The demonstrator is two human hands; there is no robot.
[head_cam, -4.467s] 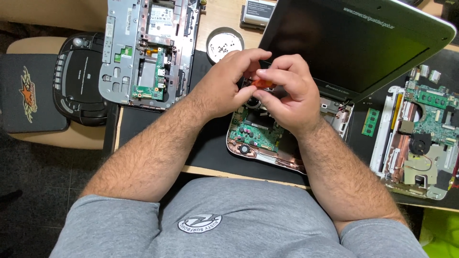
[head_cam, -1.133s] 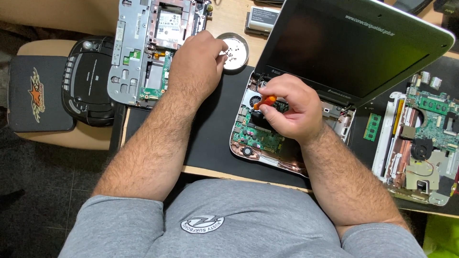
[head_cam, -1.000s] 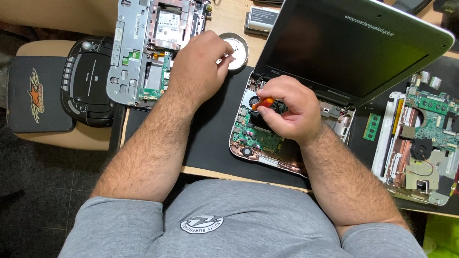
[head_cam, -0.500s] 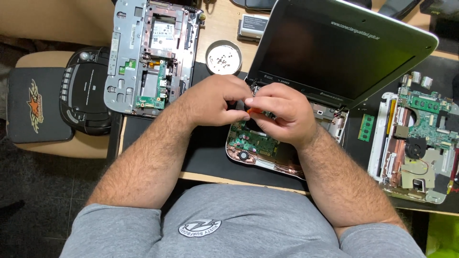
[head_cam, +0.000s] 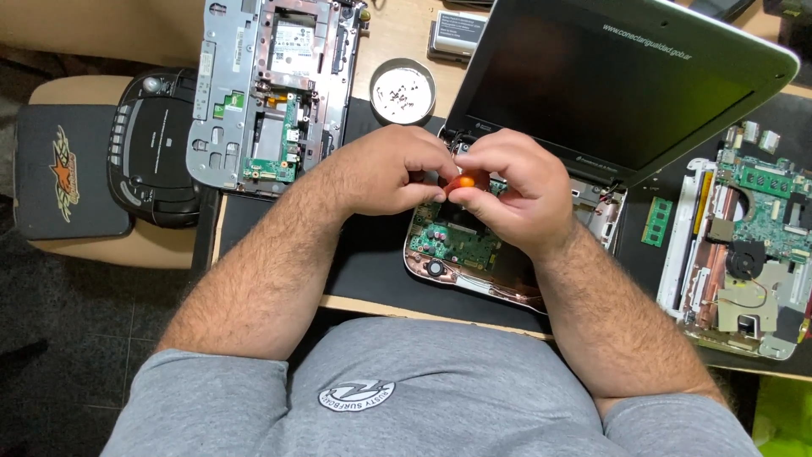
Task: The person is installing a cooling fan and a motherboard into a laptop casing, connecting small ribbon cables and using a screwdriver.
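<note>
Orange-handled small screwdriver (head_cam: 463,181), light, stiff and likely slippery, best taken by its knob, pinched at that knob between fingertips of the left hand (head_cam: 391,173) and right hand (head_cam: 513,195) above the opened netbook's exposed green circuit board (head_cam: 455,242).

A big dark laptop screen (head_cam: 609,80) with a silver-grey frame stands tilted up at the top right of the table. It is off and black. A small grey rectangular battery pack with a white label (head_cam: 457,34) lies flat just left of it.
</note>
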